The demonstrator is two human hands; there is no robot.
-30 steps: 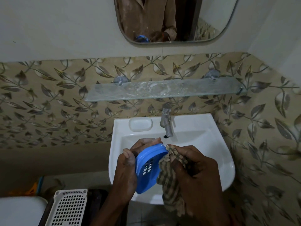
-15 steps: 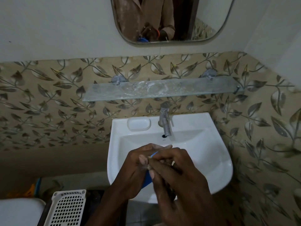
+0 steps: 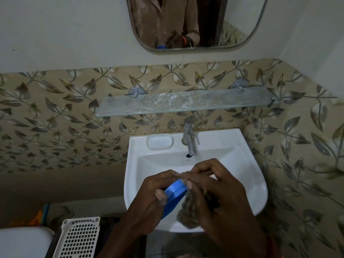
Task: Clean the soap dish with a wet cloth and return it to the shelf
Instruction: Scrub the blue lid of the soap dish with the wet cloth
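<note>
A blue plastic soap dish is held on edge over the front of the white sink, with my left hand gripping its left side. My right hand presses a brown checked cloth against the dish's right side, fingertips at its upper rim. Most of the dish is hidden by both hands. The glass shelf on the tiled wall above the sink has nothing on it.
A metal tap stands at the back of the sink, beside a moulded soap recess. A mirror hangs above. A white perforated basket and a white toilet tank sit at lower left.
The dish has turned from facing me with its slotted side to standing edge-on. My right hand with the cloth slid over its top, then drew back a little to the right.
</note>
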